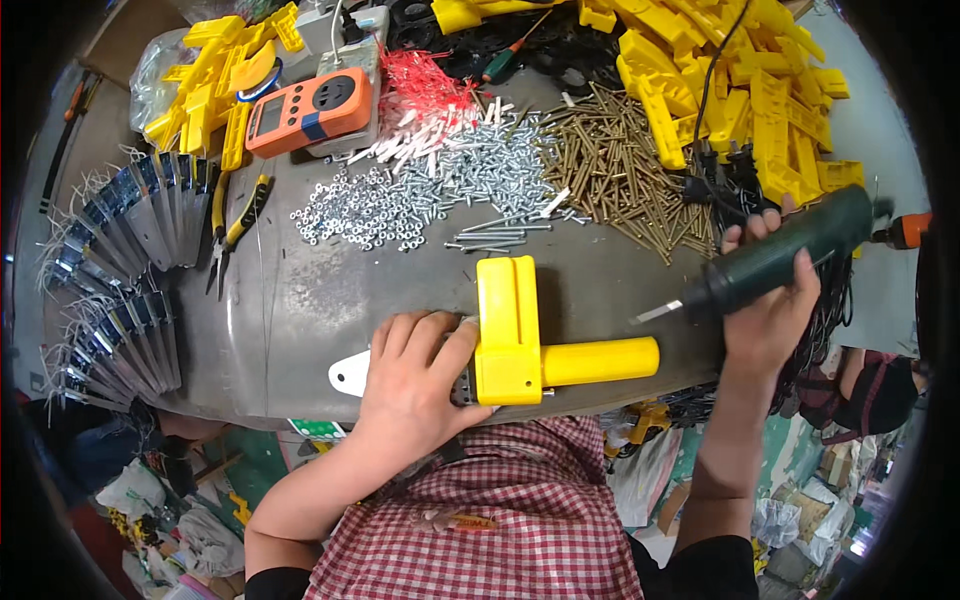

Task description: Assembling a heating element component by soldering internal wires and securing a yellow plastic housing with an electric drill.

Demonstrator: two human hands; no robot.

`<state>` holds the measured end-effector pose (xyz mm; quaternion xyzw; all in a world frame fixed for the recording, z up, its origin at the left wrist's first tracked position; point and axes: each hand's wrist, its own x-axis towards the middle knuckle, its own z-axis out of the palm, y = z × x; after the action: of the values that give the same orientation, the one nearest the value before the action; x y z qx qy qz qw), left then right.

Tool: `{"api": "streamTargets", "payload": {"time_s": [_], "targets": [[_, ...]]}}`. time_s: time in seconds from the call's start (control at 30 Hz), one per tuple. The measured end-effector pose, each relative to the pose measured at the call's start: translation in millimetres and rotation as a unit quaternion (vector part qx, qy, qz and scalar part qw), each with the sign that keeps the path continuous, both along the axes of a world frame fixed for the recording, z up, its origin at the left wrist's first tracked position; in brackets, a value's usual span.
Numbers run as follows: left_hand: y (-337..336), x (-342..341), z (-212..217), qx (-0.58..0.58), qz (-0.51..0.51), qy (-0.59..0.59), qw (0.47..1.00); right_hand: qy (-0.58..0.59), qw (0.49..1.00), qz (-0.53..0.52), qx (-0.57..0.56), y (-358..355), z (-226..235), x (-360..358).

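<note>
My left hand (415, 375) presses down on the left side of a yellow plastic housing with a round handle (530, 340), which lies on the grey worktop (300, 310) near its front edge. A white metal plate (348, 373) sticks out from under that hand. My right hand (770, 310) grips a dark green electric screwdriver (780, 260), held tilted above the table to the right of the housing, its bit (655, 313) pointing down-left toward the handle end.
Piles of silver screws and nuts (420, 195), brass screws (620, 170) and red-white plugs (425, 95) lie behind. Yellow housings (740, 90) are heaped at the back right and left. An orange meter (310, 112), yellow-handled pliers (235, 225) and fanned metal parts (120, 260) sit left.
</note>
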<state>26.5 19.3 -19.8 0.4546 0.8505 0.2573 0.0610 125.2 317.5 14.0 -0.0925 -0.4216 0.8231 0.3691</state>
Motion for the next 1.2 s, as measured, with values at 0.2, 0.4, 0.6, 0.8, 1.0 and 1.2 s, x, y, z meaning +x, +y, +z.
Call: {"api": "streamTargets", "payload": {"time_s": [0.2, 0.4, 0.6, 0.8, 1.0, 1.2], "targets": [[-3, 2, 0, -0.014, 0.010, -0.004, 1.000, 0.015, 0.988, 0.089, -0.127, -12, -26, 12], [-3, 3, -2, -0.030, 0.016, -0.006, 0.999, 0.058, 0.975, 0.077, -0.202, -39, -20, 16], [1, 1, -1, -0.019, 0.019, 0.009, 1.000, 0.045, 0.970, 0.080, -0.224, -49, -21, 12], [-6, 2, 0, -0.017, 0.013, 0.003, 1.000, 0.070, 0.967, 0.085, -0.229, -57, -27, 5], [-17, -22, 2, 0.137, 0.024, -0.275, 0.951, 0.095, 0.963, 0.094, -0.233, -50, -35, 10], [-6, -74, -13, 0.040, 0.138, 0.026, 0.989, 0.107, 0.958, 0.106, -0.245, -54, -39, 9]]}}
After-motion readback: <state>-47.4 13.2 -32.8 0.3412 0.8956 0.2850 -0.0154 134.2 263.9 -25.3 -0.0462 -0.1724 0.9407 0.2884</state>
